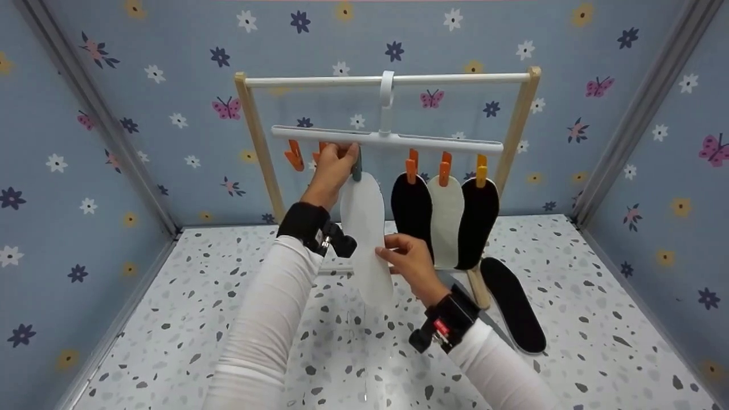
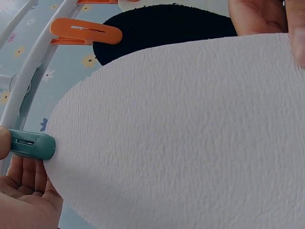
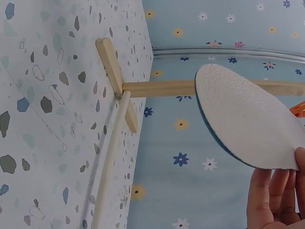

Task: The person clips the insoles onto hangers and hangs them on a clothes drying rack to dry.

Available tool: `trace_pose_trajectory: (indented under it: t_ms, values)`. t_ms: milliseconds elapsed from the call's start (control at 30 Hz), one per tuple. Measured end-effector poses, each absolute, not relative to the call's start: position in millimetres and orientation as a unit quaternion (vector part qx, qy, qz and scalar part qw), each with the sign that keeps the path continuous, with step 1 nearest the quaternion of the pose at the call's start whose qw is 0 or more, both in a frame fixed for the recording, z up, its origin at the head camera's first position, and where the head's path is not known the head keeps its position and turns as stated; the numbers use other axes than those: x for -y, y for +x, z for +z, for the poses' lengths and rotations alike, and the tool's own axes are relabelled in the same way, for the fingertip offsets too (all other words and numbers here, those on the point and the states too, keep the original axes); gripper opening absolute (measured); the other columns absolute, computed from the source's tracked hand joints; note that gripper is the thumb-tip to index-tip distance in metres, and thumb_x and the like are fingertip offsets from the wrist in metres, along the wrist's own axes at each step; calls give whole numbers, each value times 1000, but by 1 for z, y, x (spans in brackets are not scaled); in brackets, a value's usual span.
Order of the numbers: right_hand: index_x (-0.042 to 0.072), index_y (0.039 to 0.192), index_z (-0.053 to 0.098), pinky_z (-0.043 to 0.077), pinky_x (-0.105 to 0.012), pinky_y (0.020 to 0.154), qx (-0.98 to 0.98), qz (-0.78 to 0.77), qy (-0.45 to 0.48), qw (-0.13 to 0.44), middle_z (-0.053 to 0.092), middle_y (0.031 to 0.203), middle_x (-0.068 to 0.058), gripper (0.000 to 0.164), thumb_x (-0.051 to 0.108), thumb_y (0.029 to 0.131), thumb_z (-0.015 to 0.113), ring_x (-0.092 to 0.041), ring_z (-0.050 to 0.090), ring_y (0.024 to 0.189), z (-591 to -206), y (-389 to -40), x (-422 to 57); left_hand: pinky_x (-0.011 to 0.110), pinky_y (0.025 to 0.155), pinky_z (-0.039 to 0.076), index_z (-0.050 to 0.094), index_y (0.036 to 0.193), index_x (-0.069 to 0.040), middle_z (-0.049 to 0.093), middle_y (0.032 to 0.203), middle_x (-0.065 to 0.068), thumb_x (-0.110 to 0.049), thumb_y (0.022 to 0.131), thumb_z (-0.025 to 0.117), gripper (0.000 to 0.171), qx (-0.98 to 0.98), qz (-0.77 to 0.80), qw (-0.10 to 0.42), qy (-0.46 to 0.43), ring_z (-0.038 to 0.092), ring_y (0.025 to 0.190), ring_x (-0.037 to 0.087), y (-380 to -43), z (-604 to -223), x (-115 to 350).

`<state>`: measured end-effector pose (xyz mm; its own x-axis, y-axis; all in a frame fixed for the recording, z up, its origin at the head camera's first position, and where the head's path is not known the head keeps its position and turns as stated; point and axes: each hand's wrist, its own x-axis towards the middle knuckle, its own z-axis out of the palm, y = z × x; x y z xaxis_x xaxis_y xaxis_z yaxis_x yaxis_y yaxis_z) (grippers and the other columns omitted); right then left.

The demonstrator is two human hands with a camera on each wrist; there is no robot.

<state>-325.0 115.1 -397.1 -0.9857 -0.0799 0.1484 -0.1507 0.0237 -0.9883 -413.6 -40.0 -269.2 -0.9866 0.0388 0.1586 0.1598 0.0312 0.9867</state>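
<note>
A white insole point(image 1: 363, 213) hangs from the left half of a white hanger point(image 1: 327, 135). My left hand point(image 1: 332, 173) pinches the green clip point(image 2: 35, 144) at the insole's upper end, with the thumb on the clip's near side. Lower down, my right hand point(image 1: 414, 263) holds the insole's right edge between thumb and fingers. Seen from the right wrist, the free lower end of the insole point(image 3: 243, 117) juts out past the fingers and shows a dark underside edge. An orange clip point(image 1: 294, 155) hangs left of my left hand, and another is partly hidden behind its fingers.
The hanger hooks over the top bar point(image 1: 455, 78) of a wooden-legged rack. On its right half, orange and yellow clips hold a black insole point(image 1: 411, 205), a pale insole point(image 1: 447, 219) and another black insole point(image 1: 480, 219). One black insole point(image 1: 514, 307) lies on the speckled tabletop point(image 1: 592, 319).
</note>
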Motion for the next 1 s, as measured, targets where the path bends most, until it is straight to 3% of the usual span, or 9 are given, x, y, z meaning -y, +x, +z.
trace_pose_trajectory:
  t_ms: [500, 867, 1000]
  values:
    - [-4, 105, 66, 56, -33, 66, 709, 704, 44, 30, 67, 95, -10, 22, 5, 85, 67, -14, 63, 80, -400, -326, -113, 32, 97, 39, 45, 126, 0, 47, 114, 6, -21, 99, 47, 34, 708, -701, 19, -83, 44, 104, 16, -411, -269, 39]
    - [-8, 104, 65, 55, -29, 66, 700, 712, 40, 39, 67, 88, -6, 23, 5, 86, 66, -12, 62, 76, -427, -323, -120, 28, 90, 40, 46, 121, 2, 47, 107, 6, -20, 100, 47, 31, 715, -692, 38, -91, 44, 100, 16, -409, -274, 40]
    - [-8, 103, 65, 54, -34, 73, 706, 705, 40, 48, 67, 87, -4, 21, 5, 86, 65, -12, 61, 77, -436, -323, -126, 27, 86, 40, 47, 119, 2, 47, 104, 6, -19, 100, 47, 29, 713, -693, 45, -94, 44, 97, 15, -408, -275, 41]
